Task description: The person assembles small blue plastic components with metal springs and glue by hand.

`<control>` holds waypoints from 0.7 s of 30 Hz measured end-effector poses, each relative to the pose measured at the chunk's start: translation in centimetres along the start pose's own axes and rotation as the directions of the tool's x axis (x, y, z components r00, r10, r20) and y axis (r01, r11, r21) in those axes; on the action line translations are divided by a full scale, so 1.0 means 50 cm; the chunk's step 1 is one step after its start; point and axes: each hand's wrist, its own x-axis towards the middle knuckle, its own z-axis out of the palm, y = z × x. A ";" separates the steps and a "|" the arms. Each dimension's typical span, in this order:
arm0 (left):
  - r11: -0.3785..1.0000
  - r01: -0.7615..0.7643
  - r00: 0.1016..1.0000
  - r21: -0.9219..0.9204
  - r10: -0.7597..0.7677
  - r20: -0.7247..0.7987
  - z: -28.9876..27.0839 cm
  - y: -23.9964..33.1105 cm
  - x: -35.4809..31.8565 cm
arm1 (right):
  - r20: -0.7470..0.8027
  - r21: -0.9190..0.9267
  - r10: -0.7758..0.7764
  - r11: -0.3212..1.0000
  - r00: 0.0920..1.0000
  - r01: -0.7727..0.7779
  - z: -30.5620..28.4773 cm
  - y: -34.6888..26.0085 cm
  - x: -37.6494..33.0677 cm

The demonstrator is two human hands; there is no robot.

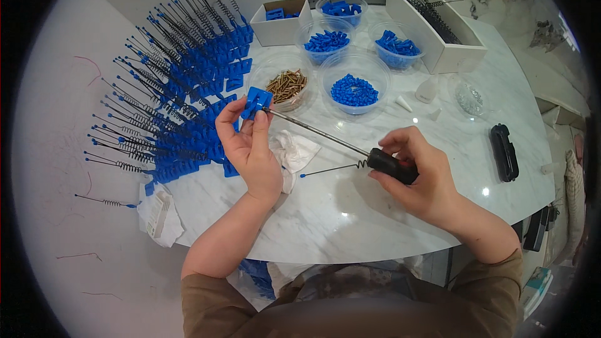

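Observation:
My left hand (256,156) pinches a small blue plastic bracket (255,100) between thumb and fingers, above the table. In my right hand (422,172) is a long-shafted screwdriver (322,133), gripped by its black handle. The screwdriver's tip reaches the bracket's right side; whether a screw sits there is too small to tell. Below the shaft lies a thin black spring rod (332,170) with a blue tip, its other end hidden behind the handle and my right hand. Crumpled white tissue (297,150) lies just right of my left wrist.
Many blue brackets with spring rods (181,97) fan along the table's left side. Behind stand tubs of brass screws (287,86), blue beads (354,91) and blue cone-shaped pieces (327,42). A white box (463,56) holds black rods. At right lies a black case (503,152).

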 end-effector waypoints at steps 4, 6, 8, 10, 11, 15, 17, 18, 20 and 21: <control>1.000 -0.009 1.000 -0.006 0.009 -0.004 -0.002 -0.004 0.000 | -0.011 -0.044 -0.035 0.998 0.999 0.035 0.002 0.007 -0.001; 1.000 -0.014 1.000 -0.001 0.014 -0.017 -0.003 -0.007 0.001 | -0.022 -0.053 -0.038 0.998 0.999 0.037 0.004 0.010 -0.001; 1.000 -0.023 1.000 -0.006 0.023 -0.018 -0.004 -0.005 0.002 | -0.032 -0.055 -0.046 0.997 0.998 0.045 0.006 0.010 -0.001; 0.999 -0.029 0.999 -0.014 0.029 -0.020 -0.005 -0.005 0.002 | -0.075 -0.113 -0.088 0.990 0.993 0.079 0.007 0.009 0.002; 0.999 -0.033 0.999 -0.010 0.033 -0.018 -0.005 -0.005 0.003 | -0.073 -0.113 -0.088 0.990 0.993 0.079 0.004 0.008 0.005; 1.000 -0.015 1.000 -0.027 0.015 -0.007 0.000 -0.005 0.002 | -0.050 -0.139 -0.077 0.988 0.996 0.070 -0.005 0.009 0.011; 1.000 -0.017 1.000 -0.014 0.017 -0.008 -0.002 -0.006 0.001 | -0.047 -0.107 -0.062 0.993 0.997 0.056 -0.006 0.008 0.010; 1.000 -0.019 1.000 -0.002 0.019 -0.008 -0.003 -0.008 0.001 | -0.021 -0.091 -0.065 0.994 0.998 0.063 -0.006 0.005 0.009; 1.000 -0.021 1.000 -0.002 0.021 -0.009 -0.004 -0.009 0.001 | 0.004 -0.074 -0.069 0.995 0.998 0.069 -0.003 0.001 0.008; 1.000 -0.023 1.000 -0.002 0.023 -0.011 -0.004 -0.010 0.001 | -0.032 -0.079 -0.089 0.993 0.996 0.086 0.002 -0.003 0.009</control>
